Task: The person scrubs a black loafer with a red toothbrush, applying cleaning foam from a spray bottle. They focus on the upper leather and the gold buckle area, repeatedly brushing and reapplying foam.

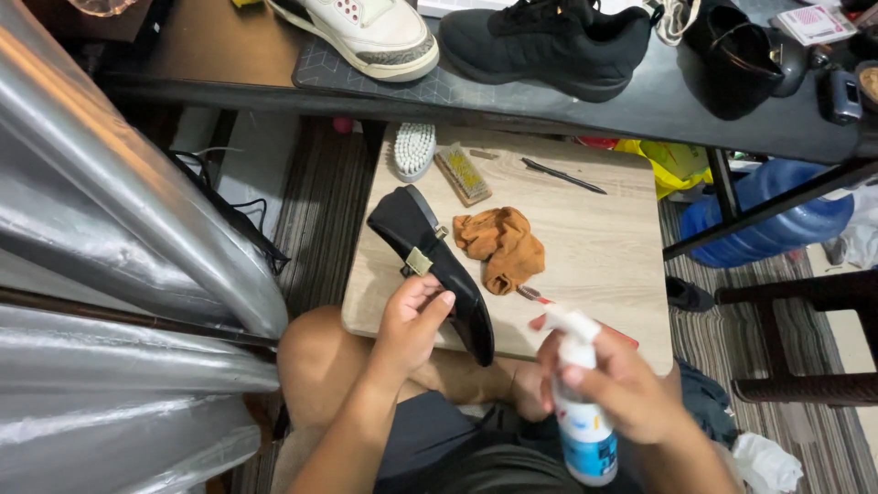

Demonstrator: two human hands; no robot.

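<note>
My left hand (412, 322) grips a black leather shoe (430, 261) with a gold buckle, holding it tilted over the near edge of a low wooden table (604, 247). My right hand (617, 384) is closed around a white spray bottle (581, 412) with a blue label, its nozzle pointing toward the shoe. An orange cloth (501, 245) lies crumpled on the table just right of the shoe. A red-handled tool (549, 300) lies partly hidden behind the bottle.
A white brush (413, 149), a tan brush (463, 174) and a dark pen-like tool (564, 176) lie at the table's far side. A dark shelf (640, 105) above carries a white sneaker (366, 32), black sneaker (549, 41) and black shoe (732, 55). Silver sheeting (110, 229) fills the left.
</note>
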